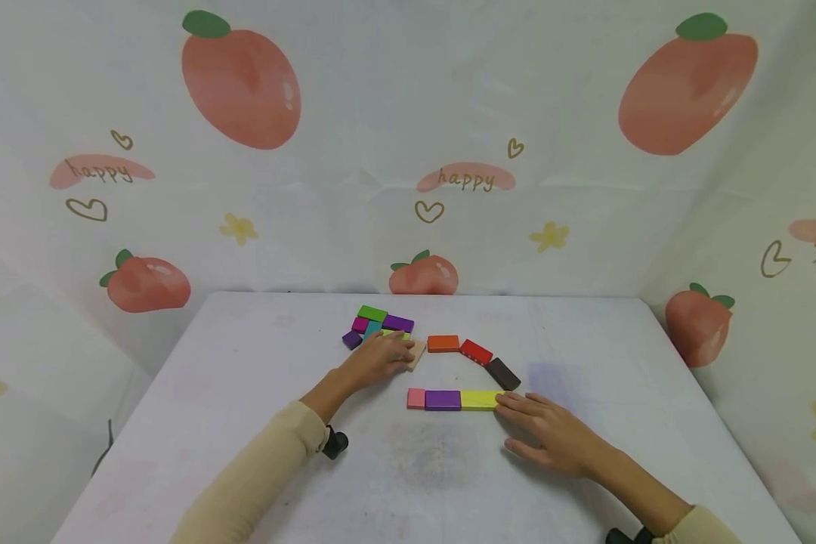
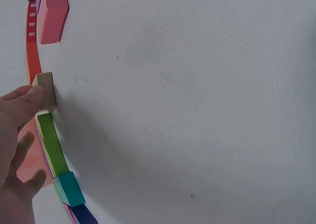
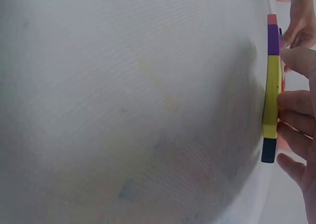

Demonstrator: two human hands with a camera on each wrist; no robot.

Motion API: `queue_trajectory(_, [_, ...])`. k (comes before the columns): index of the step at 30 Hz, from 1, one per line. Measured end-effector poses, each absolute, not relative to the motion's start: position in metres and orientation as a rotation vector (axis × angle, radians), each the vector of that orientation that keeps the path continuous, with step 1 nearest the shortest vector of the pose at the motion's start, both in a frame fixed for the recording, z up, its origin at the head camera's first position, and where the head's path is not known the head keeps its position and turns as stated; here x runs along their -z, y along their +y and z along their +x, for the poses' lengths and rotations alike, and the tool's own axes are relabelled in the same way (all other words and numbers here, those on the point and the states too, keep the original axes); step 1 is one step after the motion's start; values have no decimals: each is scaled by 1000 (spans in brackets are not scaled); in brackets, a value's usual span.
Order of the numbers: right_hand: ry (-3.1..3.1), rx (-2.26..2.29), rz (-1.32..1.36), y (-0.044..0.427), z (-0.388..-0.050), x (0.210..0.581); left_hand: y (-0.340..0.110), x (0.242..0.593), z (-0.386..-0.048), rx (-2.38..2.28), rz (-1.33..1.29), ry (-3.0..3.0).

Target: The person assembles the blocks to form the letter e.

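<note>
My left hand (image 1: 379,358) pinches a plain wooden block (image 1: 417,355) between thumb and fingers, beside the left end of an orange block (image 1: 443,344). In the left wrist view the thumb lies on this wooden block (image 2: 47,91). A red block (image 1: 476,352) and a dark brown block (image 1: 502,374) continue from the orange one in a curve. Below them, pink (image 1: 416,399), purple (image 1: 443,400) and yellow (image 1: 479,400) blocks form a straight row. My right hand (image 1: 556,434) rests with relaxed fingers at the yellow block's right end.
Several blocks, among them a green one (image 1: 372,313), a purple one (image 1: 399,323), a teal one (image 1: 372,329) and a dark purple one (image 1: 352,340), lie grouped just beyond my left hand. A white cloth with printed fruit hangs behind the white table (image 1: 245,393).
</note>
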State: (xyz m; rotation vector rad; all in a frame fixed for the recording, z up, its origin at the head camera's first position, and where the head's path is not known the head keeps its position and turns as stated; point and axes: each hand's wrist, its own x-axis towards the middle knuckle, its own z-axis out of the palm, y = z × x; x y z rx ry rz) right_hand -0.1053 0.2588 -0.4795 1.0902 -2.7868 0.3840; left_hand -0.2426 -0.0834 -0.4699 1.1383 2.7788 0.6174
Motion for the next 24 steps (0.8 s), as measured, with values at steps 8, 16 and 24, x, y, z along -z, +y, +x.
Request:
queue_trajectory(8, [-2777,-387,1100,260,-105,479,-88,470,-243,-668,1187,2728])
queue_trajectory(16, [-2777,-391,1097,259,-106,480,-90,472,-245,-682,1244,2709])
queue_trajectory(24, [-2779,-393,1096,259,-105,478,-89,473,-247,-713,1272,2694])
